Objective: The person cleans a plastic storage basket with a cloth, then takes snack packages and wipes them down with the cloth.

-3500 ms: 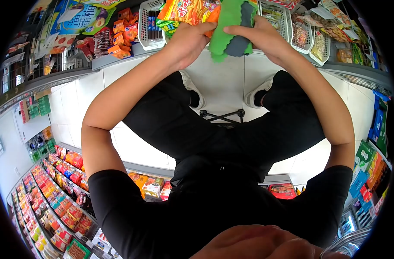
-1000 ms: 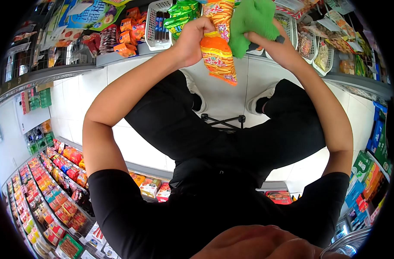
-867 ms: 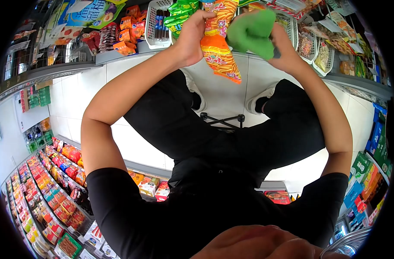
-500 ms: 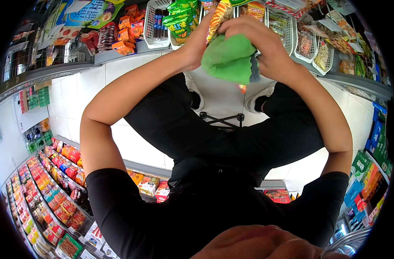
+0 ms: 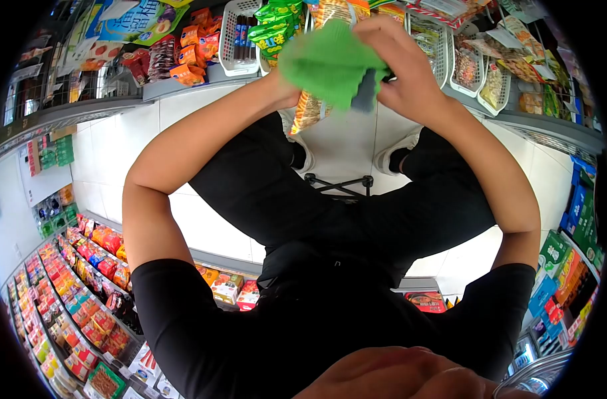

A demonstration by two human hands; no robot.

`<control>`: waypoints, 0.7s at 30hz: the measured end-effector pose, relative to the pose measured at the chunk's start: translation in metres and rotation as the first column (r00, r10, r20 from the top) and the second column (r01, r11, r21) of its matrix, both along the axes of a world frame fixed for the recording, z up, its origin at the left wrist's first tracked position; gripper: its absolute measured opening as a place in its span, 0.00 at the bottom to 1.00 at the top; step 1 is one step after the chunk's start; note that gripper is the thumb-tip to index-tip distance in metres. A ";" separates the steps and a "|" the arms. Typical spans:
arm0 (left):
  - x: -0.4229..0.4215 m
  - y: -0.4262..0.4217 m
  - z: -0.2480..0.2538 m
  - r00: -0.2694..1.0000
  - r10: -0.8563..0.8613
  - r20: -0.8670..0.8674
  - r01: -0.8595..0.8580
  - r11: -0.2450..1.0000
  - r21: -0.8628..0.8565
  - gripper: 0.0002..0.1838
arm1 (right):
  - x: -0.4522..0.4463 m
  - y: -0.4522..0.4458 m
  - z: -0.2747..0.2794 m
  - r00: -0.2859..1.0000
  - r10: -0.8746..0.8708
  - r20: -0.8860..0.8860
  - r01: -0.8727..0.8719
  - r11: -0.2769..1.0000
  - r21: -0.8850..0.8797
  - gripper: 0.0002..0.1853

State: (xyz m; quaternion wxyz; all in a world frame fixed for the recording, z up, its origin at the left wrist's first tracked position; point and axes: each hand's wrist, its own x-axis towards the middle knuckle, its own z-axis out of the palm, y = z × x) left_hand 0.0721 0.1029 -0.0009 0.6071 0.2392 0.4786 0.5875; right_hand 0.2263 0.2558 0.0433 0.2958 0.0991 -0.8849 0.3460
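Where the grey shelf (image 5: 165, 90) crosses the top of the view, baskets and loose packs crowd in beyond both hands. A white basket of dark sticks (image 5: 240, 68) stands left of centre, with green packs (image 5: 277, 30) next to it and small orange packets (image 5: 200, 50) farther left. More white baskets (image 5: 443, 61) line the right side. Nearest to the camera, a blurred green cloth (image 5: 333, 66) with a dark grey underside hides the middle of a noodle-snack bag (image 5: 308, 113), whose lower end shows beside the left wrist, in front of the shelf.

With both elbows flared wide, the forearms angle inward. The right hand (image 5: 410, 76) is bent over, its fingers and thumb clamped on the cloth. The left hand (image 5: 281, 92) lies by the bag, its fingers covered, so I cannot tell whether they are closed.

Below the hands, just short of the shelf's front edge, bare tiled floor (image 5: 353, 146) opens between two white shoes (image 5: 391, 161), bounded by black trouser legs (image 5: 250, 176) and crossed stool bars (image 5: 340, 185).
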 end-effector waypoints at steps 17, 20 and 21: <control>0.008 0.020 0.000 0.991 0.040 -0.127 -0.041 0.999 -0.005 0.21 | 0.000 0.049 -0.035 0.925 -0.222 0.309 0.303 0.921 -0.243 0.21; 0.011 0.020 0.000 0.996 0.054 -0.076 -0.050 0.997 0.052 0.22 | 0.004 0.042 -0.023 0.939 -0.144 0.313 0.164 0.986 -0.040 0.25; 0.011 0.019 0.000 0.997 0.052 -0.062 -0.048 0.996 0.069 0.23 | 0.004 0.036 -0.020 0.943 -0.156 0.295 0.166 0.986 -0.007 0.26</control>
